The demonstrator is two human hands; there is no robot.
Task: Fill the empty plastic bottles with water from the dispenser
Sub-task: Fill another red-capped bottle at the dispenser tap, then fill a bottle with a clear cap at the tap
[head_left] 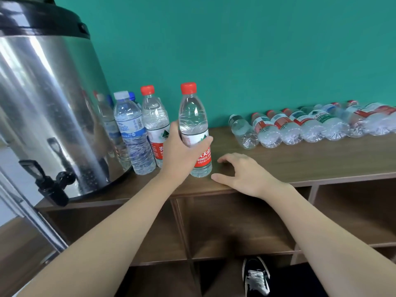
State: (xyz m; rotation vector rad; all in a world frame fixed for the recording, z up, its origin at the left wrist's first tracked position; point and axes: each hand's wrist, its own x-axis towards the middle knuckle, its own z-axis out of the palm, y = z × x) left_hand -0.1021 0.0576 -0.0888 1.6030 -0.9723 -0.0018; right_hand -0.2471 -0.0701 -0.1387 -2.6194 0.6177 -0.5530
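Note:
My left hand (pixel 179 155) grips a capped, red-labelled plastic bottle (pixel 194 116) around its middle. The bottle stands upright with its base on the wooden shelf top (pixel 300 159) and looks full of water. My right hand (pixel 242 174) rests beside it on the shelf's front edge, fingers spread and holding nothing. The steel water dispenser (pixel 47 99) stands at the left, and its black tap (pixel 51 187) juts out over the shelf's edge. Three upright bottles (pixel 137 133) stand between the dispenser and the held bottle. Several empty bottles (pixel 300 125) lie in a row at the right.
A teal wall (pixel 235 50) backs the shelf. Open wooden cubbies (pixel 231 228) sit below the shelf top. A black-and-white shoe (pixel 256 277) shows on the floor near the bottom edge.

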